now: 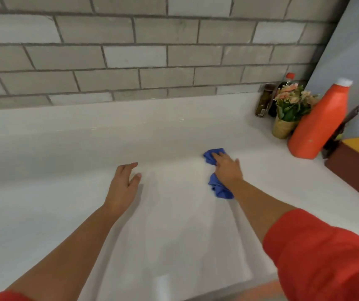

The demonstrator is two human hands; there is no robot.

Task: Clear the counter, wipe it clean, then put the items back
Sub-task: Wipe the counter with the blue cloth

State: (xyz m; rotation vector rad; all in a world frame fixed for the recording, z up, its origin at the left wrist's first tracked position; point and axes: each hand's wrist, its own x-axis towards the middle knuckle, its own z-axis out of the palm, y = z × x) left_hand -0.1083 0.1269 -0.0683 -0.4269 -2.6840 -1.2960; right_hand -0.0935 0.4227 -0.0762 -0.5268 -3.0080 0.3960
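Note:
A crumpled blue cloth (220, 190) lies on the white counter (65, 159), right of centre. My right hand (227, 169) presses flat on top of it, fingers pointing to the far left, so the cloth shows in front of and behind the hand. To the left, my left hand (123, 184) rests on the bare counter with fingers spread and nothing in it. Grouped at the far right stand a large orange bottle (319, 122) with a white cap, a small pot of pink flowers (289, 109), a dark jar (264, 101) and a red-capped dark bottle (288, 80).
A brown box with a yellow top (358, 161) sits at the right edge beside the orange bottle. A grey brick wall (130, 57) runs along the back of the counter, and a pale wall closes the right side. The counter's front edge shows at the bottom right.

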